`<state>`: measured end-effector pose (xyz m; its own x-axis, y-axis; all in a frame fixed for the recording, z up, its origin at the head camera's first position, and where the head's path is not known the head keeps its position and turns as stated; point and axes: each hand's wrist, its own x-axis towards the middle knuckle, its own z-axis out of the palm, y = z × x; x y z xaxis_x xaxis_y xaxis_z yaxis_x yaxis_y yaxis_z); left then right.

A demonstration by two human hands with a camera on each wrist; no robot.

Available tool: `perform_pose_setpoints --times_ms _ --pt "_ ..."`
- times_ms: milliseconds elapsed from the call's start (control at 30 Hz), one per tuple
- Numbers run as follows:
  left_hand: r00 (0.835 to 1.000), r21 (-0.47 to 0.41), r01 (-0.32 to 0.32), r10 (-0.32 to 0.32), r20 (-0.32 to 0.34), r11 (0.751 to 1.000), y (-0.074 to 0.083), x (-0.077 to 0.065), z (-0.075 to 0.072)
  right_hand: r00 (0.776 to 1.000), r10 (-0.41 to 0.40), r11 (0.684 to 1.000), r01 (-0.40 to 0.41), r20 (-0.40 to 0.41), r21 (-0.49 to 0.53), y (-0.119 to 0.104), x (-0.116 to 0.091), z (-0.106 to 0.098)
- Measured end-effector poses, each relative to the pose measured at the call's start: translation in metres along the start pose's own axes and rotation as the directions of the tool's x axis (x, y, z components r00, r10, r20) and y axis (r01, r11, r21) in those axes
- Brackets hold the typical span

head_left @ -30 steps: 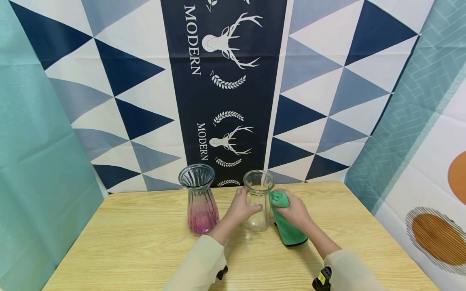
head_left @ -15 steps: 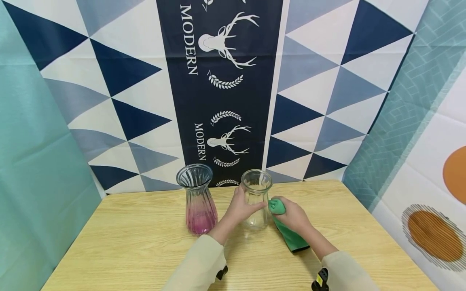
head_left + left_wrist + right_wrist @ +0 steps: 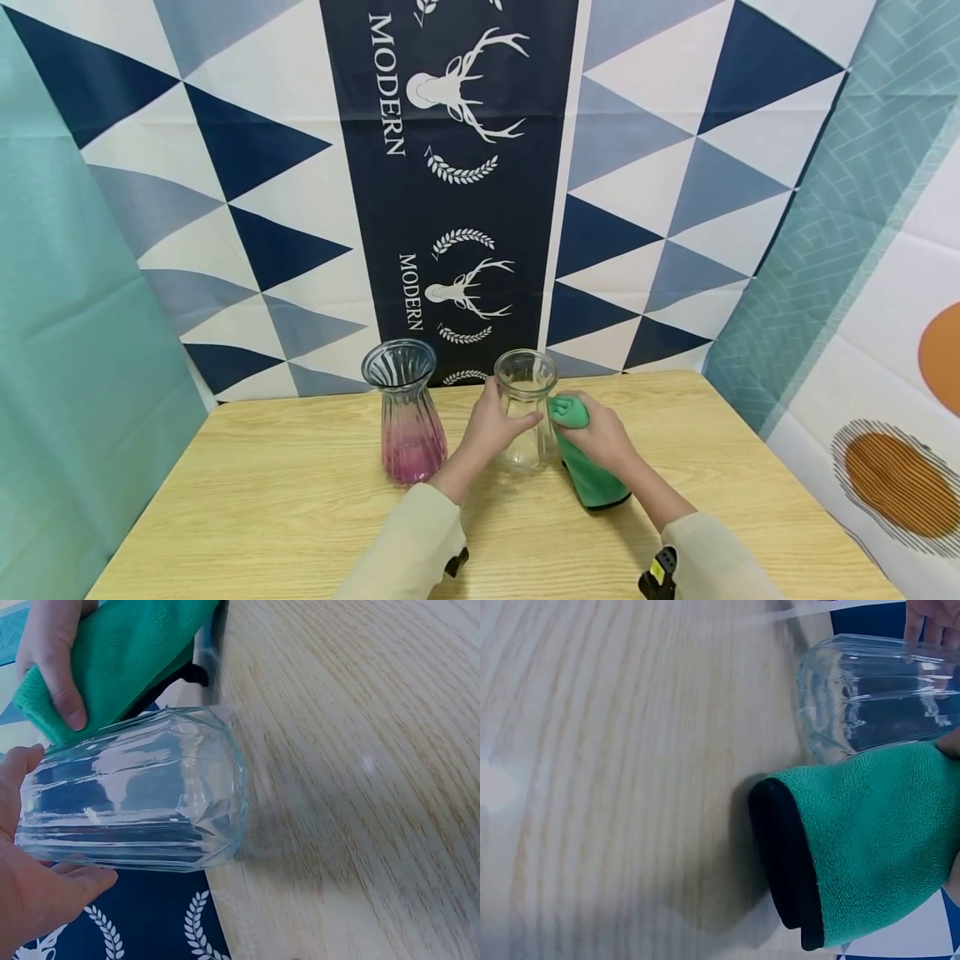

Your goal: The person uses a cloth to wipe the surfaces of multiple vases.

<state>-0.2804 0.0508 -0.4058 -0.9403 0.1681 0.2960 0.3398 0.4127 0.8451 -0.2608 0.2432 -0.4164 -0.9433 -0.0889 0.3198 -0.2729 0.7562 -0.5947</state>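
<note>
A clear, ribbed glass vase (image 3: 528,450) stands upright at the back of the wooden table. My left hand (image 3: 489,427) grips it from the left, its thumb across the front of the glass. In my right hand (image 3: 606,435) is a bunched green towel (image 3: 592,477), pressed close to the vase's right side, with its dark-edged end hanging toward the table. The left wrist view shows the right fingers lying over the towel (image 3: 142,645) beside the glass. In the right wrist view, the towel's dark hem (image 3: 784,855) faces the tabletop near the vase's base (image 3: 829,705).
Left of the clear vase stands a second fluted glass vase (image 3: 412,425), bluish at its rim and pink at its base. The wooden table (image 3: 285,492) ends at a patterned cloth wall (image 3: 457,183), with fabric panels on both sides.
My right hand with the towel first slid down along the clear vase's right side, then came back up. The left hand keeps its grip, and the head view has shifted slightly.
</note>
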Motion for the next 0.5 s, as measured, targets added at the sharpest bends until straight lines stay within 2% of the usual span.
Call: perform_pose_setpoints --times_ms 300,500 --pt "1.000 0.052 -0.004 0.005 -0.014 0.999 -0.001 -0.001 0.001 0.997 -0.018 0.999 0.020 -0.071 0.032 -0.013 0.005 -0.007" --pt "1.000 0.045 0.002 -0.002 -0.005 0.999 -0.001 -0.001 -0.001 0.994 -0.035 0.998 0.040 -0.104 0.040 -0.018 0.006 -0.009"
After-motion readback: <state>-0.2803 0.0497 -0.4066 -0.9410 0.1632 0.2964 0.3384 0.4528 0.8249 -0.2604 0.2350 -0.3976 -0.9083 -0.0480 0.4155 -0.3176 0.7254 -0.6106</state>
